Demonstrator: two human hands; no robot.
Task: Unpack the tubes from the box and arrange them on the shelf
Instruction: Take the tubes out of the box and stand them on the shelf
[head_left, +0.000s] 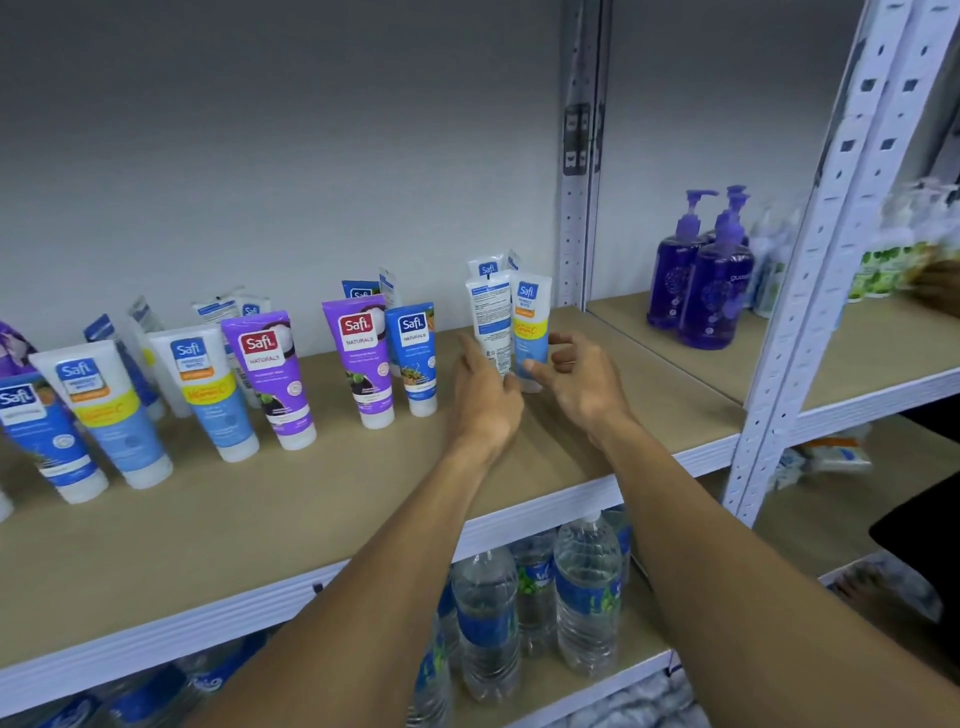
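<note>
Green bottles (883, 267) blurred, purple tube (13, 348) edge-cropped

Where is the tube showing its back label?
Head view: the back-label tube stands at the right end of the shelf row, beside the yellow-banded tube, behind the left hand.

Single head-worn view, wide angle, close in; facing forward and down onto shelf (270, 525), horizon tilted

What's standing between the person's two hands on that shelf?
In the head view, a back-label tube and a yellow-band tube stand there on their caps, side by side.
</note>
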